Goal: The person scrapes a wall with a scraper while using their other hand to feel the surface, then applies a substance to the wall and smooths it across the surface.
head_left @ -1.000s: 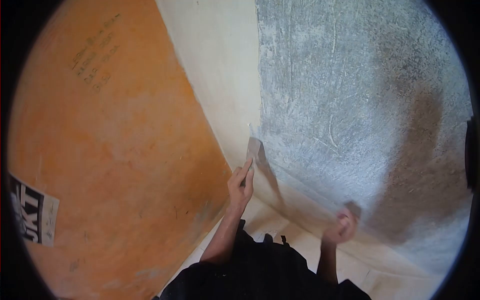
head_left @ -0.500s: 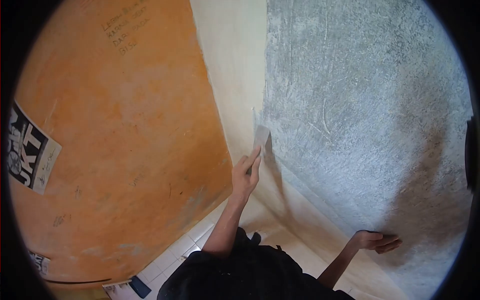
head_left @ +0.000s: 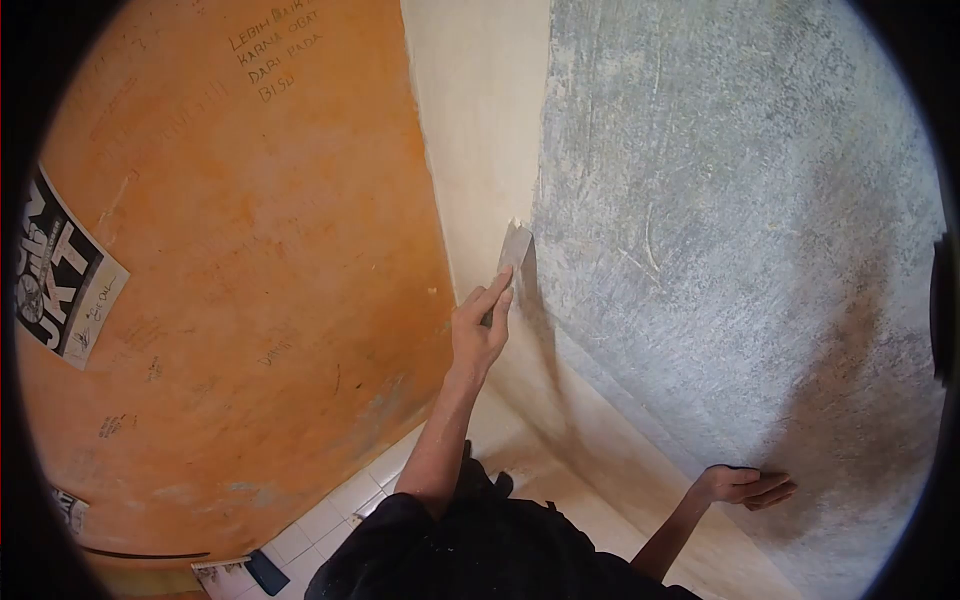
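A flat metal scraper (head_left: 516, 244) is gripped in my left hand (head_left: 482, 322), its blade pointing up and lying against the cream strip (head_left: 480, 120) near the border with the rough grey wall (head_left: 690, 200). A small whitish bit shows at the blade's tip. Lower right, my right hand (head_left: 748, 487) is in front of the grey wall with its fingers curled together. A thin dark edge shows along the top of this hand; what it belongs to is unclear.
To the left stands an orange wall (head_left: 290, 230) with handwriting and a black-and-white sticker (head_left: 68, 275). White floor tiles (head_left: 320, 520) show below, with a dark flat object (head_left: 267, 573) near the wall's foot. A shadow falls on the grey wall at right.
My left hand and the scraper have moved slightly up and left, and a whitish bit now shows at the blade's tip. The view has shifted a little; my right hand keeps nearly the same pose.
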The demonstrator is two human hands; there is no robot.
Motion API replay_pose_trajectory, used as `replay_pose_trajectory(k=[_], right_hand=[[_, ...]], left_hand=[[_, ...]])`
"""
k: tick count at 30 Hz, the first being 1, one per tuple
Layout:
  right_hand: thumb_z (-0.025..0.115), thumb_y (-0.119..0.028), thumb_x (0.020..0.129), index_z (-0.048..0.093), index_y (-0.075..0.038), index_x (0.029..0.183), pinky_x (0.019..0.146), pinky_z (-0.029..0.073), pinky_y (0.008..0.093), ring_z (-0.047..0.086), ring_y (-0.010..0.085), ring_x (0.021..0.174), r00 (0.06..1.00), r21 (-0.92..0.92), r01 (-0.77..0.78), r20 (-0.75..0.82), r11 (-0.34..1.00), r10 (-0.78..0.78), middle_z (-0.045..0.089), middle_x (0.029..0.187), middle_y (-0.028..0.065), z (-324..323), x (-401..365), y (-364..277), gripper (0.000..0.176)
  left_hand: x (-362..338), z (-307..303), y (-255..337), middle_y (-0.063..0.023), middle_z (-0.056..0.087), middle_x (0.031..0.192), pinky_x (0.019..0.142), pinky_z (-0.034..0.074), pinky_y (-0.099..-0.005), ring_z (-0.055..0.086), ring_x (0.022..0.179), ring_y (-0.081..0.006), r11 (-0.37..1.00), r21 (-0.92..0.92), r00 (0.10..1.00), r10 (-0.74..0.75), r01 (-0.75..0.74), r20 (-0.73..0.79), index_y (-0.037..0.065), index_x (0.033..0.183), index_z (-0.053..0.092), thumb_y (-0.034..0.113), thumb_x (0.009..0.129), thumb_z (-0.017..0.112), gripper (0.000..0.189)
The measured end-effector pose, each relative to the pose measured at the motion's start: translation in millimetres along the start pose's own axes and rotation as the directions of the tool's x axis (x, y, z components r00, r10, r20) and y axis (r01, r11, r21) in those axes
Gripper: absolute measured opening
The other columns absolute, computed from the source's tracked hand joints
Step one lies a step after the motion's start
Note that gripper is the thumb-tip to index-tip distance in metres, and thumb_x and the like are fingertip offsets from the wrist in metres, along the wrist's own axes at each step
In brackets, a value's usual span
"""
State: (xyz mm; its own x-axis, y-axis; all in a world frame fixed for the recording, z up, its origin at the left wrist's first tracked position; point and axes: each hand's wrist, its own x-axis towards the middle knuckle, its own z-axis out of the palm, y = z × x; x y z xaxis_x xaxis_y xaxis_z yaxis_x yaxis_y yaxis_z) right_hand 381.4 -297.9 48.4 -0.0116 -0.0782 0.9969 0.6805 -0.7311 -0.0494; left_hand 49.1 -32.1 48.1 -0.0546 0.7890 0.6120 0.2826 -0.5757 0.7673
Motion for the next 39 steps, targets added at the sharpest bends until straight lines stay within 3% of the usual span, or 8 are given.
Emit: replay_pose_trajectory(k=[4, 14, 19, 28, 29, 31, 34, 39], right_hand=[[0.028, -0.024, 0.107, 0.042, 0.007, 0.141, 0.112, 0.028, 0.0541, 0.033, 0.0438, 0.139, 1.000, 0.000, 0.009, -0.001, 1.000, -0.009, 0.036, 0.150, 0.0271, 0, 2, -4, 0.049], [0.026, -0.026, 0.108, 0.040, 0.004, 0.143, 0.111, 0.029, 0.0545, 0.031, 0.0421, 0.140, 0.999, -0.031, -0.049, 0.017, 0.998, 0.049, 0.033, 0.151, 0.0253, -2, 6, -15, 0.049], [0.027, -0.026, 0.107, 0.040, 0.004, 0.143, 0.111, 0.030, 0.0533, 0.034, 0.0407, 0.139, 1.000, -0.055, -0.005, 0.020, 0.999, 0.006, 0.035, 0.151, 0.0250, -4, 6, -14, 0.049], [0.027, -0.027, 0.108, 0.038, 0.004, 0.144, 0.111, 0.030, 0.0532, 0.034, 0.0403, 0.138, 1.000, -0.057, -0.029, -0.002, 0.998, 0.029, 0.034, 0.150, 0.0251, -1, 8, -18, 0.049], [0.027, -0.027, 0.108, 0.038, 0.004, 0.144, 0.111, 0.030, 0.0532, 0.034, 0.0403, 0.138, 1.000, -0.058, -0.026, 0.001, 0.998, 0.026, 0.034, 0.150, 0.0251, -1, 7, -19, 0.049], [0.026, -0.027, 0.108, 0.038, 0.005, 0.144, 0.111, 0.030, 0.0532, 0.034, 0.0400, 0.139, 1.000, -0.073, -0.020, 0.004, 0.997, 0.021, 0.033, 0.151, 0.0249, -1, 6, -18, 0.049], [0.026, -0.027, 0.108, 0.038, 0.005, 0.143, 0.111, 0.031, 0.0531, 0.033, 0.0399, 0.139, 1.000, -0.076, -0.012, 0.012, 0.997, 0.013, 0.032, 0.151, 0.0249, -4, 5, -17, 0.050], [0.026, -0.028, 0.108, 0.038, 0.006, 0.143, 0.112, 0.031, 0.0528, 0.033, 0.0400, 0.139, 1.000, -0.050, -0.014, 0.012, 0.999, 0.015, 0.032, 0.151, 0.0254, -1, 0, -11, 0.050]], left_hand=[[-12, -10, -12, -0.0081, 0.047, 0.063, 0.052, 0.038, -0.0305, 0.044, 0.053, -0.0168, 0.995, 0.093, 0.997, 0.016, -0.023, 0.077, 0.016, 0.125, 0.067, 0.010, 0.093, 0.064, 0.033], [-1, -16, -17, -0.0062, 0.045, 0.066, 0.055, 0.039, -0.0275, 0.043, 0.058, -0.0144, 0.998, 0.066, 0.998, 0.013, -0.018, 0.068, 0.012, 0.122, 0.069, 0.008, 0.092, 0.065, 0.031], [18, -33, -15, -0.0066, 0.049, 0.067, 0.056, 0.041, -0.0272, 0.047, 0.058, -0.0137, 0.990, 0.126, 0.986, 0.048, -0.068, 0.158, 0.012, 0.122, 0.070, 0.008, 0.090, 0.067, 0.032], [18, -25, -26, -0.0068, 0.053, 0.068, 0.056, 0.042, -0.0266, 0.049, 0.059, -0.0140, 0.998, -0.027, 0.990, 0.051, -0.048, 0.132, 0.011, 0.119, 0.071, 0.004, 0.089, 0.068, 0.031], [28, -20, -19, -0.0068, 0.053, 0.068, 0.056, 0.042, -0.0266, 0.049, 0.059, -0.0140, 0.999, -0.027, 0.990, 0.048, -0.044, 0.133, 0.011, 0.119, 0.071, 0.004, 0.089, 0.068, 0.031], [64, -10, 16, -0.0071, 0.053, 0.069, 0.055, 0.040, -0.0264, 0.048, 0.059, -0.0131, 0.966, -0.093, 0.969, 0.245, -0.241, 0.038, 0.010, 0.121, 0.069, 0.004, 0.089, 0.067, 0.033], [103, -25, 76, -0.0080, 0.054, 0.069, 0.054, 0.040, -0.0270, 0.048, 0.060, -0.0139, 0.975, -0.114, 0.978, 0.199, -0.190, 0.068, 0.008, 0.123, 0.068, 0.004, 0.090, 0.066, 0.033], [46, -20, -6, -0.0075, 0.051, 0.067, 0.054, 0.038, -0.0273, 0.046, 0.058, -0.0144, 0.990, -0.078, 0.989, 0.121, -0.115, 0.084, 0.008, 0.123, 0.068, 0.003, 0.090, 0.065, 0.033]])
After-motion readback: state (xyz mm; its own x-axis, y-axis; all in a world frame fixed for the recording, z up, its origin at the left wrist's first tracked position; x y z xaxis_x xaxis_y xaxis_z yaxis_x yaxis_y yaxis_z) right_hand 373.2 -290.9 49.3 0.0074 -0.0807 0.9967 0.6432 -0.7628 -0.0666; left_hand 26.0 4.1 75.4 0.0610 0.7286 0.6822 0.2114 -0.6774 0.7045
